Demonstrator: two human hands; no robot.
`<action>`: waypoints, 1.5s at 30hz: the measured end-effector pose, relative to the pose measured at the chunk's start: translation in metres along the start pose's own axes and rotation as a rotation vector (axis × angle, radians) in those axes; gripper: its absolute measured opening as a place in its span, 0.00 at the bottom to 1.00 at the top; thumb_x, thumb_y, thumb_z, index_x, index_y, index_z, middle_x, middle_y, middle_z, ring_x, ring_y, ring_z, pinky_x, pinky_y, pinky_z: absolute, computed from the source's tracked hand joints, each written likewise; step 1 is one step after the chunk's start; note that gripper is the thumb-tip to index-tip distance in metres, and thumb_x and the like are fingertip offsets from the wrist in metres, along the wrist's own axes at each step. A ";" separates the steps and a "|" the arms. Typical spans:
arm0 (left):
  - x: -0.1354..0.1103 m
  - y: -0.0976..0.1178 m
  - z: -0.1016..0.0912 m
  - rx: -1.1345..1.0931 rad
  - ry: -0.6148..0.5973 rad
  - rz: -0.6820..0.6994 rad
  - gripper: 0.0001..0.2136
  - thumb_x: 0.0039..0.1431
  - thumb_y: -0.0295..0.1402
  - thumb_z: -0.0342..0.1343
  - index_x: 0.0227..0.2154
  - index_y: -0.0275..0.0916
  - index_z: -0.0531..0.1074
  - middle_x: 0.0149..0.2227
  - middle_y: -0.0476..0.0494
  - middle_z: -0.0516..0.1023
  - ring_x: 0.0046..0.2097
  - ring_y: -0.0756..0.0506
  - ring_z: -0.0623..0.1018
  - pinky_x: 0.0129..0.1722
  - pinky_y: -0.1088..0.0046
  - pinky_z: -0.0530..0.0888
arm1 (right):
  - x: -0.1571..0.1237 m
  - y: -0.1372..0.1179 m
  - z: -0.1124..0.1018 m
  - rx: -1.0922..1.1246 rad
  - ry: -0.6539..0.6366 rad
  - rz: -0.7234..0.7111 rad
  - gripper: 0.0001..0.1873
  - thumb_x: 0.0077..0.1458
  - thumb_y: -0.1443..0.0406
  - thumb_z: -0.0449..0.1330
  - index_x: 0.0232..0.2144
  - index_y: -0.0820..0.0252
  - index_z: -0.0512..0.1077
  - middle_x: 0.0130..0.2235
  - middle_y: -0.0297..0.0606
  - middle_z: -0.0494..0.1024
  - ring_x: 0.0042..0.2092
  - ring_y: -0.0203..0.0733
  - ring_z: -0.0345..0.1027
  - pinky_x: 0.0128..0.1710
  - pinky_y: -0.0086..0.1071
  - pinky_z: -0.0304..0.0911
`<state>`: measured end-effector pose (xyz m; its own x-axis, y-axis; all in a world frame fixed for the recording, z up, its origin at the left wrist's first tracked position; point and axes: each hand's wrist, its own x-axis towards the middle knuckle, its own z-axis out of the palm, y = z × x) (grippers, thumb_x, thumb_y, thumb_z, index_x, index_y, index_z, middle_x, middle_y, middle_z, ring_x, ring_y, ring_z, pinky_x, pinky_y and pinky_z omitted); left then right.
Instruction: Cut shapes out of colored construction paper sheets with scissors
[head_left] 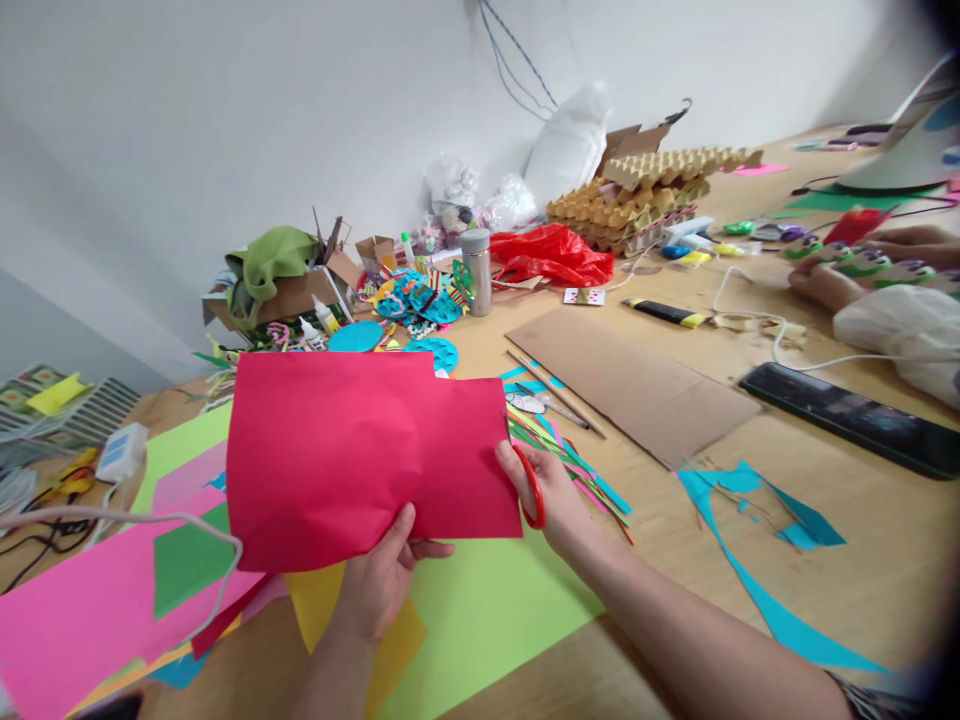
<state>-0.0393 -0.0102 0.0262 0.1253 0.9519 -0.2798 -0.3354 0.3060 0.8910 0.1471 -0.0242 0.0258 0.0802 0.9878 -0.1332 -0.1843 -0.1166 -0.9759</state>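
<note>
A large sheet of red paper [330, 450], with a step cut out of its top right edge, is held up over the table. My left hand [379, 580] grips its lower edge, thumb in front and fingers mostly behind. At the sheet's right edge is my right hand [547, 490], closed around red-handled scissors [534, 490], its thumb against the paper. The scissor blades are hidden. Under the sheet lie light green paper [487, 610], yellow paper [397, 650], pink paper [82, 610] and a dark green piece [187, 570].
Cardboard [622, 380], a box cutter [664, 313], a phone [847, 415] and blue paper scraps [780, 610] lie to the right. Behind stand a grey-lidded jar [475, 272] and egg trays [637, 200]. Another person's hands [832, 285] hold a green-and-white craft piece [866, 262]. A cable [195, 520] crosses at left.
</note>
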 end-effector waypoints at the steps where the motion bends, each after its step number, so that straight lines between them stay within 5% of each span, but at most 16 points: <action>1: 0.000 0.000 0.000 0.000 -0.004 -0.001 0.25 0.44 0.32 0.67 0.48 0.41 0.71 0.42 0.44 0.79 0.36 0.44 0.79 0.26 0.70 0.78 | 0.000 -0.001 0.000 0.002 0.001 -0.001 0.27 0.52 0.41 0.52 0.28 0.58 0.71 0.29 0.38 0.79 0.28 0.42 0.72 0.25 0.30 0.64; 9: 0.000 -0.002 -0.002 0.002 -0.013 -0.004 0.25 0.44 0.32 0.66 0.49 0.40 0.70 0.41 0.44 0.79 0.35 0.44 0.79 0.26 0.69 0.79 | 0.000 -0.004 0.001 -0.012 0.079 0.034 0.27 0.48 0.41 0.55 0.18 0.58 0.66 0.16 0.33 0.70 0.20 0.36 0.64 0.18 0.28 0.56; 14: 0.001 -0.001 -0.002 -0.007 -0.017 0.008 0.27 0.46 0.31 0.65 0.52 0.43 0.68 0.46 0.43 0.77 0.38 0.44 0.79 0.26 0.71 0.79 | -0.001 -0.006 0.000 0.030 0.033 0.032 0.26 0.49 0.42 0.56 0.21 0.58 0.68 0.19 0.33 0.71 0.20 0.35 0.62 0.18 0.27 0.53; 37: 0.000 -0.003 -0.002 0.006 -0.056 -0.010 0.21 0.47 0.32 0.64 0.47 0.40 0.72 0.40 0.45 0.80 0.41 0.43 0.79 0.30 0.70 0.79 | -0.002 -0.009 0.001 0.051 0.101 0.042 0.24 0.47 0.45 0.60 0.19 0.59 0.66 0.14 0.29 0.63 0.18 0.31 0.57 0.17 0.25 0.50; 45: 0.000 -0.004 -0.003 0.003 -0.055 -0.001 0.22 0.48 0.32 0.64 0.48 0.41 0.71 0.41 0.45 0.79 0.40 0.43 0.79 0.31 0.71 0.79 | 0.000 -0.004 -0.001 0.091 0.066 0.067 0.24 0.47 0.45 0.60 0.25 0.61 0.73 0.21 0.34 0.75 0.21 0.34 0.64 0.19 0.26 0.55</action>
<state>-0.0408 -0.0112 0.0216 0.1770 0.9490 -0.2610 -0.3327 0.3073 0.8916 0.1491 -0.0236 0.0294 0.1288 0.9689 -0.2113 -0.2790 -0.1690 -0.9453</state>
